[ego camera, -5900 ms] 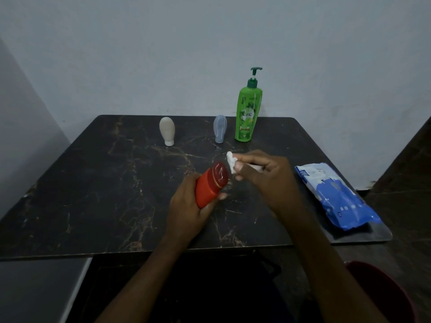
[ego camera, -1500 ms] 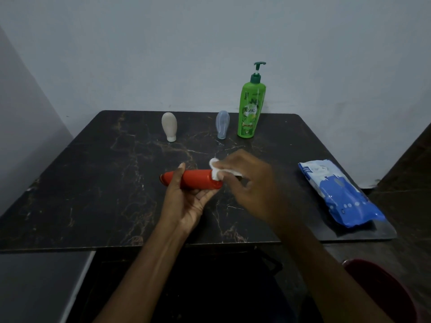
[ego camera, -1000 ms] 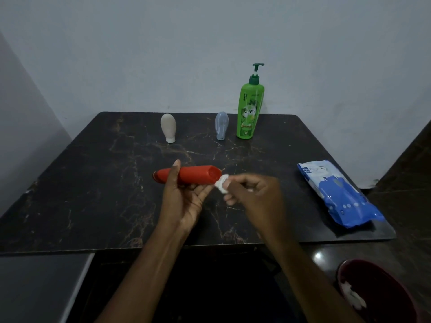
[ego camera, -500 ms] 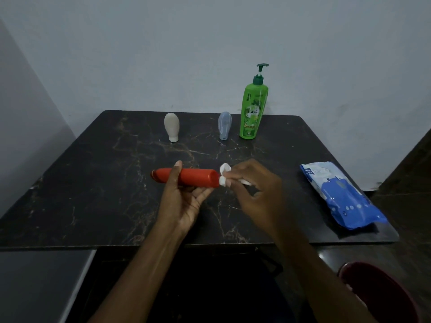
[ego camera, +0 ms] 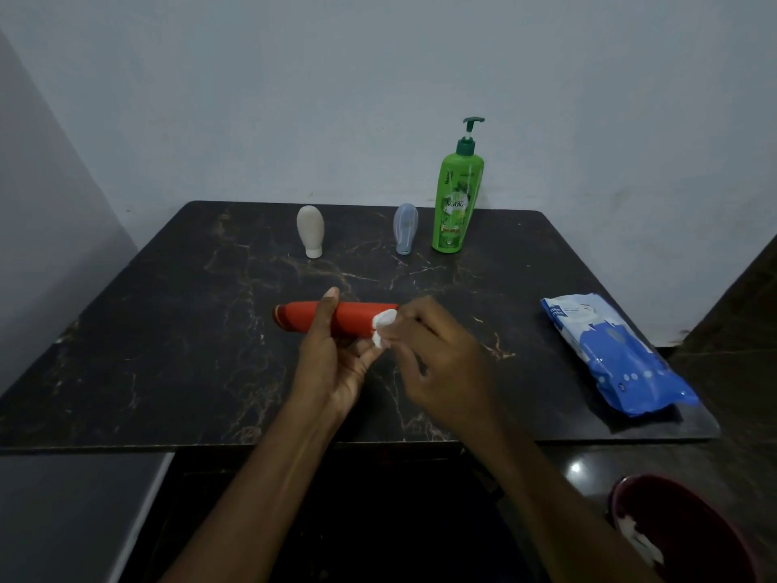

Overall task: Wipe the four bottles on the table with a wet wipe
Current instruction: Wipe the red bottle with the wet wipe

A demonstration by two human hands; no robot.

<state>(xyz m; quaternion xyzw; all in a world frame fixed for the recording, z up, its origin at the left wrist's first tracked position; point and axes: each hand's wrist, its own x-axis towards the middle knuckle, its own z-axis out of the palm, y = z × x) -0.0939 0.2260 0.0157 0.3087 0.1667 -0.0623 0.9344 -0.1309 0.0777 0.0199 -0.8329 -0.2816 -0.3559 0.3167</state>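
Mid-frame, the left hand (ego camera: 332, 363) clamps its grip round the red bottle (ego camera: 357, 319), held sideways so its end meets the wet wipe (ego camera: 384, 330) pinched in the right hand (ego camera: 445, 372).

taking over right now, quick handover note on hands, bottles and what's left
Left hand grips the red bottle, held sideways.
Right hand pinches the wet wipe against its right end.
Beige bottle, blue-grey bottle and green pump bottle stand at the back; wipes pack lies right.
Done: red bottle under way. Left: finish it; whether the other three are wiped cannot be told.
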